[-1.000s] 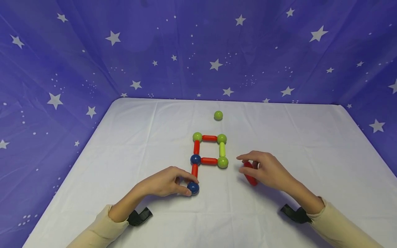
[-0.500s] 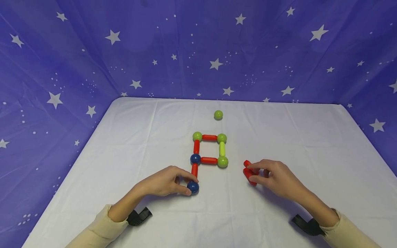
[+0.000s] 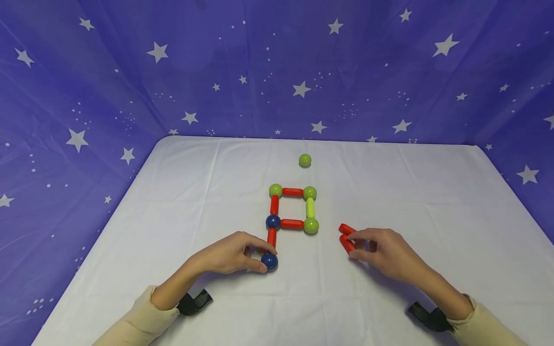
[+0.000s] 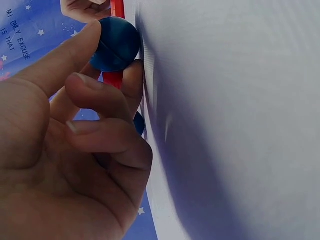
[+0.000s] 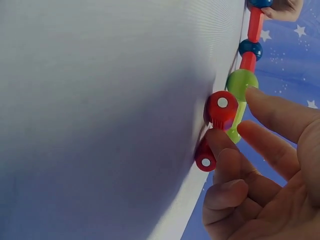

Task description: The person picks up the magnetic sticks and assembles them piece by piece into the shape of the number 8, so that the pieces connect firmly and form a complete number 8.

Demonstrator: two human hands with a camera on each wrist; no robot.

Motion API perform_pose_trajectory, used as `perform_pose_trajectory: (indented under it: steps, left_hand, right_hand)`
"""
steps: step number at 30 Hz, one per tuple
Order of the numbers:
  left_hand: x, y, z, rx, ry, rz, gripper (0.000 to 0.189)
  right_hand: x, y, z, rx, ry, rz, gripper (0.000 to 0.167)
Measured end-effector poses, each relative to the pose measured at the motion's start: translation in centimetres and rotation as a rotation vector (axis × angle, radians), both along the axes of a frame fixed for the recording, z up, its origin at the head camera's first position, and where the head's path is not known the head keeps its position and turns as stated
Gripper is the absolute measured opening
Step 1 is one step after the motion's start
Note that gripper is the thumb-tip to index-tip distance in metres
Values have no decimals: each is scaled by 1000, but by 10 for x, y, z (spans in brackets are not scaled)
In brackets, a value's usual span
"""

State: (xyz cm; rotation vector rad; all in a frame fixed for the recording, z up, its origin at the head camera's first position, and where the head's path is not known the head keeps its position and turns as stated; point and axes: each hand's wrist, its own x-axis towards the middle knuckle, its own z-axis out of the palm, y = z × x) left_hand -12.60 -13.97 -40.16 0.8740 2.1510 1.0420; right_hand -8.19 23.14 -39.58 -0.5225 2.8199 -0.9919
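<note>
In the head view my left hand [image 3: 239, 253] pinches a blue ball [image 3: 270, 262] between thumb and fingers; the left wrist view shows the same blue ball [image 4: 117, 44] at its fingertips. A red rod [image 3: 271, 238] joins this ball to another blue ball [image 3: 273, 222], a corner of a square of rods and green balls. My right hand [image 3: 389, 252] is at two loose red rods, the nearer rod [image 3: 346, 245] and the farther rod [image 3: 347, 229], forming a V. In the right wrist view, a finger touches between the rods; thumb and index look apart from the nearer rod [image 5: 222, 107].
A single green ball [image 3: 305, 160] lies behind the square. The square has a lime rod [image 3: 310, 208] on its right side and a red rod [image 3: 293, 191] along its back. White cloth [image 3: 195, 182] covers the table, with a starry purple curtain [image 3: 242, 57] around it.
My right hand has drawn back to the right and nearer the front, uncovering the red rods, which now spread apart at one end. The left hand has stayed on the blue ball.
</note>
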Motion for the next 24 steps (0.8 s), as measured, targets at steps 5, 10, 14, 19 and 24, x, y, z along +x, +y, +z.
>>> perform_pose_trajectory:
  steps: [5,10,14,19,24]
  left_hand:
    - [0,1,0,-8,4,2,34]
    - [1,1,0,-13,5,5,34]
    - [1,1,0,-11,6,5,34]
    - [0,0,0,-8,1,7,35]
    - [1,1,0,-9,-3,7,35]
  right_hand:
    - [0,-1,-3,11,5,10,31]
    - [1,-2,-5,22,13,16,31]
    - [1,-2,-5,30,13,20,30]
    - [1,-2,-6,35,13,20,31]
    - [1,-2,-6,36,12,15,31]
